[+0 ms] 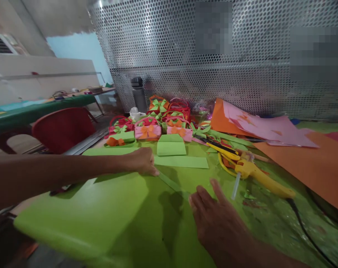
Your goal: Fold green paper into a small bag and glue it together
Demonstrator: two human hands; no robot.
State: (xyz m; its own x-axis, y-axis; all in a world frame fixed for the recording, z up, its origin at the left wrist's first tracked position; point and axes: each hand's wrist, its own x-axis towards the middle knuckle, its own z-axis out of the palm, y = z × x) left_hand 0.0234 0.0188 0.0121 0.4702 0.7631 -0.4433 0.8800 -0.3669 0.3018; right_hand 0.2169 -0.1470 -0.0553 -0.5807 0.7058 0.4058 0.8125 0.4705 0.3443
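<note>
A narrow light-green strip [171,183] is stretched at a slant between my two hands, just above the green tabletop. My left hand [142,160] pinches its far left end, thumb against closed fingers. At the near right end, the fingertips of my right hand [217,214] meet the strip, one finger sticking up apart from the rest. A wider flat green paper strip [182,162] lies just beyond my left hand. Behind that stands a folded green paper piece [171,145]. The yellow glue gun [264,182], a clear stick at its front, rests right of my right hand.
Several small paper bags with bows [148,130] are grouped at the back, near a dark bottle [139,95]. Black-and-yellow scissors [222,148] lie among green scraps. Orange sheets [311,167] and pink sheets [269,126] cover the right side. A red chair [64,130] stands left.
</note>
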